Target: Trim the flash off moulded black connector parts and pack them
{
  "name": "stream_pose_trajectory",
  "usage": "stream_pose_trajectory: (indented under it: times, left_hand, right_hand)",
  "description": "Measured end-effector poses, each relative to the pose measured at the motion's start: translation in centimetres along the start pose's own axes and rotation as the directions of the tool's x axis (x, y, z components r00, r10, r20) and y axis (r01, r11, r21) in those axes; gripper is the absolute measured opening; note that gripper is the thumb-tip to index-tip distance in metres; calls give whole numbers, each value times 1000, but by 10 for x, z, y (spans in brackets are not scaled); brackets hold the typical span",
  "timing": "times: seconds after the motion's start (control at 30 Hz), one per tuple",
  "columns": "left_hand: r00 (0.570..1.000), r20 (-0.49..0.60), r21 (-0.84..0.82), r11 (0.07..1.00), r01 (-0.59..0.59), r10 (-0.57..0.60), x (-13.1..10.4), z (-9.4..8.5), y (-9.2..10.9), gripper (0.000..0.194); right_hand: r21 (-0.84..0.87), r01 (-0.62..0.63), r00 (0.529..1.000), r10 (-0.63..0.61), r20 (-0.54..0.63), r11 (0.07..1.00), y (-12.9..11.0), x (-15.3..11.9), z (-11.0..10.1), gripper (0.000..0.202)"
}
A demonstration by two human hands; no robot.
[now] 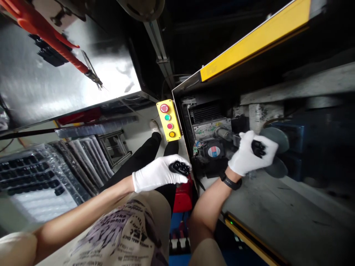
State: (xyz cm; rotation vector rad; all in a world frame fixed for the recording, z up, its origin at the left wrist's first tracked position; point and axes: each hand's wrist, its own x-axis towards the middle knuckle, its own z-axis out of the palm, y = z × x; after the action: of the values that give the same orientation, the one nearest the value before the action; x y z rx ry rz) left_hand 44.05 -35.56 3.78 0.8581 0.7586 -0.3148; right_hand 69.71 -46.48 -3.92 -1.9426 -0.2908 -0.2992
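Observation:
My left hand, in a white glove, is closed around a small glossy black part with rounded bumps on its upper face. It is held in front of my body, below the yellow button box. Also gloved in white, my right hand reaches into the machine on the right. Its fingers are wrapped round a similar black part. Just beyond that hand are rounded grey discs, one above the other; whether the part touches them I cannot tell.
A yellow bar crosses the machine's upper opening, and another yellow-edged bar runs below. At upper left, orange-handled pliers and black parts are on a shiny metal table. Wrapped trays stand at lower left.

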Motion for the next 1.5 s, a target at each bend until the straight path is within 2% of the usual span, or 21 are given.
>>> stream_pose_trajectory:
  times: [0.17, 0.27, 0.33, 0.4, 0.47, 0.5, 0.53, 0.57, 0.63, 0.7, 0.73, 0.8, 0.87, 0.93, 1.03, 1.17, 1.23, 1.27, 1.33, 1.4, 1.5]
  left_hand:
    - [999, -49, 0, 1000, -21, 21, -1, -2, -4, 41]
    - [992, -116, -45, 997, -55, 50, -11, -6, -7, 45]
    - [986, -153, -174, 980, -91, 65, -20, -16, -12, 52]
    - [967, -227, -307, 934, -186, 118, -28, -40, -20, 57]
    - [890, -410, -281, 902, -329, 197, -39, -85, -31, 55]
    - [813, -536, -189, 907, -377, 226, -46, -114, -37, 50]
    - [704, -666, -66, 920, -386, 247, -55, -146, -41, 43]
    - [569, -779, 60, 935, -350, 263, -66, -182, -46, 35]
    - [306, -912, 209, 951, -228, 273, -92, -257, -52, 25]
    - [126, -959, 231, 960, -158, 252, -121, -334, -56, 22]
    - [68, -969, 226, 963, -145, 238, -135, -371, -57, 22]
    - [-4, -973, 230, 968, -102, 231, -160, -441, -59, 22]
    - [-30, -969, 247, 967, -69, 245, -178, -502, -62, 23]
    - [-38, -964, 266, 962, -52, 265, -189, -554, -64, 22]
    - [-55, -957, 288, 957, -43, 286, -192, -612, -66, 29]
    - [-63, -953, 298, 954, -37, 295, -182, -663, -62, 47]
    - [-74, -954, 295, 955, -38, 292, -176, -678, -56, 49]
    - [-86, -953, 293, 955, -39, 289, -174, -681, -53, 48]
    - [-120, -952, 288, 957, -43, 282, -169, -680, -49, 46]
    - [-152, -950, 283, 958, -48, 273, -165, -666, -49, 43]
    - [-179, -950, 270, 961, -54, 257, -158, -625, -56, 38]
  right_hand:
    - [-54, 94, 995, -95, -13, 994, -35, 4, -6, 22]
    - [69, -13, 988, 1, 157, 998, -70, -22, -9, 15]
    - [141, -183, 920, 119, 374, 973, -90, -54, -6, 17]
    - [159, -339, 794, 191, 578, 927, -108, -95, 12, 23]
    - [150, -420, 661, 188, 726, 895, -131, -140, 46, 30]
    - [159, -432, 599, 151, 786, 888, -146, -163, 68, 31]
    - [178, -435, 533, 94, 841, 883, -163, -187, 93, 32]
    - [205, -431, 452, 14, 892, 879, -182, -212, 121, 31]
    - [267, -383, 280, -164, 946, 884, -218, -265, 184, 30]
    - [307, -218, 153, -279, 948, 926, -248, -319, 255, 28]
    - [313, -91, 127, -300, 945, 945, -259, -346, 292, 26]
    - [296, 94, 101, -305, 947, 951, -272, -395, 369, 26]
    - [296, 165, 69, -310, 948, 941, -280, -436, 440, 29]
    - [324, 197, 27, -335, 942, 925, -288, -470, 501, 30]
    - [409, 218, -66, -405, 912, 886, -311, -513, 573, 35]
    - [522, 171, -195, -491, 849, 835, -347, -555, 638, 42]
    - [547, 144, -227, -510, 829, 825, -357, -562, 653, 45]
    - [546, 126, -222, -513, 829, 829, -357, -560, 653, 48]
    - [517, 90, -157, -501, 851, 851, -350, -549, 638, 53]
    - [473, 87, -56, -470, 881, 877, -331, -529, 601, 55]
    - [388, 184, 93, -409, 908, 903, -293, -496, 522, 47]
